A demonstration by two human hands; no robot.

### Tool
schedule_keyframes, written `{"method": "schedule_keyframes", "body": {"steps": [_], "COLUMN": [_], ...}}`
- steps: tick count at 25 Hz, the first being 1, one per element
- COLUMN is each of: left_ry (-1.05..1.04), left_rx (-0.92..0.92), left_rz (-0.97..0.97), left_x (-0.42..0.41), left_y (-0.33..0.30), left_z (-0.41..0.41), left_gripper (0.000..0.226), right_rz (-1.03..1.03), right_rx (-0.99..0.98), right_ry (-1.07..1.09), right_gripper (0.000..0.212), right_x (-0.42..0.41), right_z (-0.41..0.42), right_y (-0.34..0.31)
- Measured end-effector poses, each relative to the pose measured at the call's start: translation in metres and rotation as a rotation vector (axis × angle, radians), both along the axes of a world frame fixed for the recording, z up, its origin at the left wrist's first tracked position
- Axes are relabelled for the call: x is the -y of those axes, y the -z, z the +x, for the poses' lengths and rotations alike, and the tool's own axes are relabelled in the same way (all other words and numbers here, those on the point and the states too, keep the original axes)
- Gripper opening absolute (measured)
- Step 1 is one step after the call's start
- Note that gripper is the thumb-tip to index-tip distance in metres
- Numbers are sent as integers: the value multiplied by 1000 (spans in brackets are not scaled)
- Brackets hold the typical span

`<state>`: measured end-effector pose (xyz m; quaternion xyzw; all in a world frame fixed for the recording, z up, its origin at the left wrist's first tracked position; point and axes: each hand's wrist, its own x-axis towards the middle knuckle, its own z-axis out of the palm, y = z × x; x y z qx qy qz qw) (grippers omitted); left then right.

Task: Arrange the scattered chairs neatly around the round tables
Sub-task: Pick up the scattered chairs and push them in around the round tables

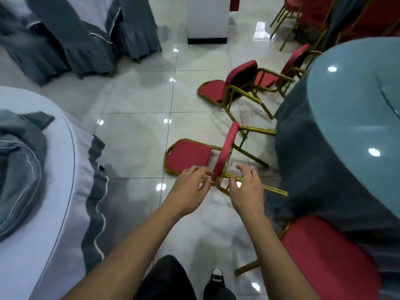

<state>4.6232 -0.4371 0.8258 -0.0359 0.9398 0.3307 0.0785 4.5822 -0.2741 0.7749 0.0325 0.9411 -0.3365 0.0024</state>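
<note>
Tiled floor (138, 135), toppled chair (190, 155), reaching hands.

- Glossy pale floor tiles (138, 100), grey grout lines, ceiling lights mirrored as bright spots.
- White pillar (207, 18) at far centre, black band along its base.
- Crumpled grey cloth (19, 161) heaped at the left edge, thin white piping along its seams.
- Red wall panel (234, 3) just right of the pillar, only a strip showing.
- Black trouser leg (166, 278) at the bottom edge; beside it a black shoe (216, 278) with white trim.
</note>
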Motion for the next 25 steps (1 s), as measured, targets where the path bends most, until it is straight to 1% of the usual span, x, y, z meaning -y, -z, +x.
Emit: {"method": "schedule_keyframes", "body": {"steps": [3, 5, 9, 13, 16, 18, 23, 25], "left_ry": [-83, -105, -65, 50, 134, 207, 375, 444], "left_rx": [-19, -23, -65, -63, -52, -38, -10, 19], "left_rz": [-3, 11, 0, -19, -31, -39, -78, -105], "left_x": [56, 97, 165, 230, 252, 259, 257, 255], "left_y": [3, 4, -1, -5, -9, -7, -1, -2], "left_z": [-26, -52, -99, -161, -212, -248, -357, -403], "left_gripper": [27, 27, 26, 27, 27, 27, 28, 28], "right_rz": [31, 24, -6, -45, -53, -54, -88, -111], "right_rx": [-17, -9, -6, -26, 19, 13, -3, -11], "right_ry": [-98, -113, -67, 27, 91, 136, 292, 386], "right_gripper": [30, 30, 34, 33, 33, 34, 34, 32], "right_x": [52, 90, 157, 222, 245, 252, 251, 244], "right_z": [-36, -67, -120, -162, -194, -221, -323, -366], "right_y": [5, 6, -1, -3, 2, 4, 14, 16]}}
